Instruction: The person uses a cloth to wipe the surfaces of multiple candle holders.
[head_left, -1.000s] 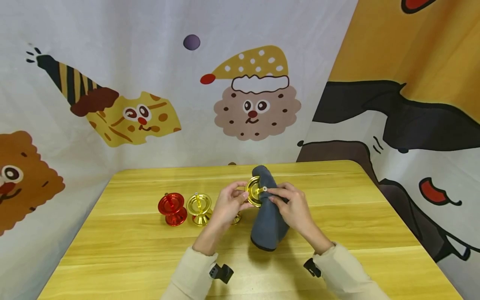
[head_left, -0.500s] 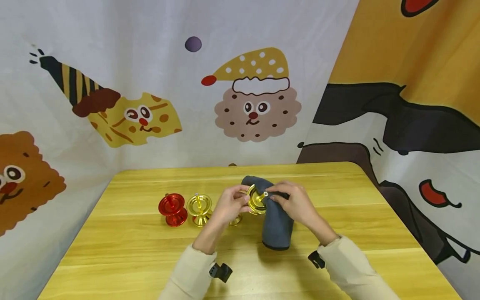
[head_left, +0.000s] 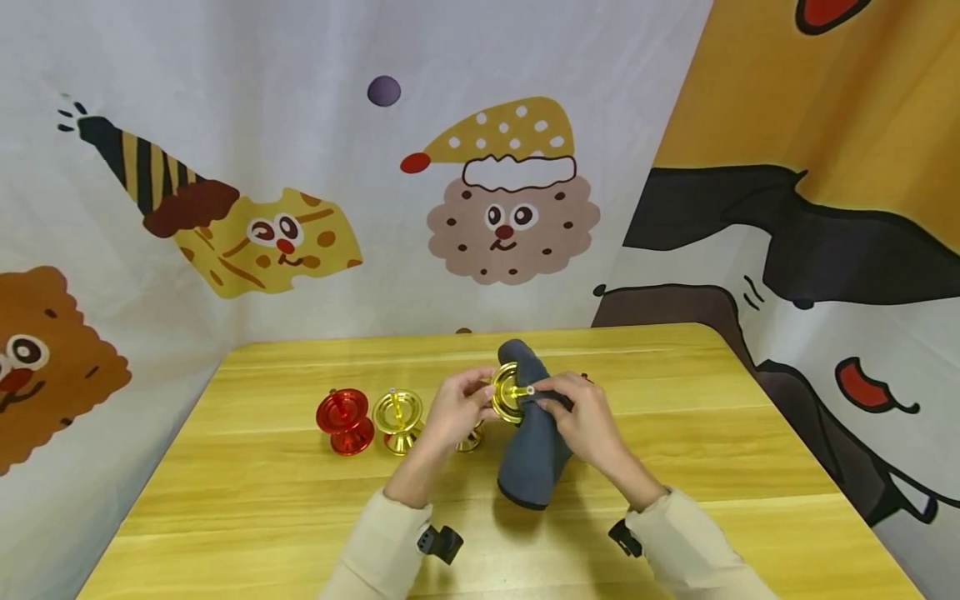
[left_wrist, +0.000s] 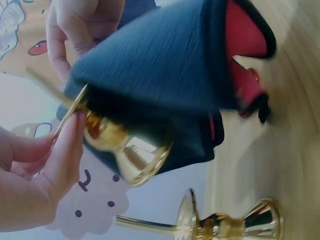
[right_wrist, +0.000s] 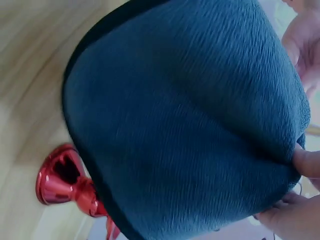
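My left hand point(head_left: 456, 410) pinches the dish rim of a gold candle holder point(head_left: 505, 393), lifted above the table and tilted with its dish facing right. In the left wrist view the flared base of this candle holder point(left_wrist: 142, 156) shows under the cloth. My right hand point(head_left: 588, 418) pinches a dark blue-grey cloth point(head_left: 527, 467), its fingertips close to the central stem. The cloth drapes over the holder's right side and hangs down. Its pink underside point(left_wrist: 246, 30) shows in the left wrist view. The cloth hides most of the right wrist view.
A red candle holder point(head_left: 349, 423) and a gold candle holder point(head_left: 399, 417) stand upright on the wooden table point(head_left: 247, 500) at the left. Another gold base point(head_left: 471, 440) is partly behind my left hand. Beyond the cloth stands a second red holder point(right_wrist: 65, 177). A printed curtain point(head_left: 300, 125) hangs behind.
The cloth's lower end swung right, then back left, as my right hand shifted right and returned. The held candle holder turned slightly with it. My left hand kept its grip; the standing holders stayed put.
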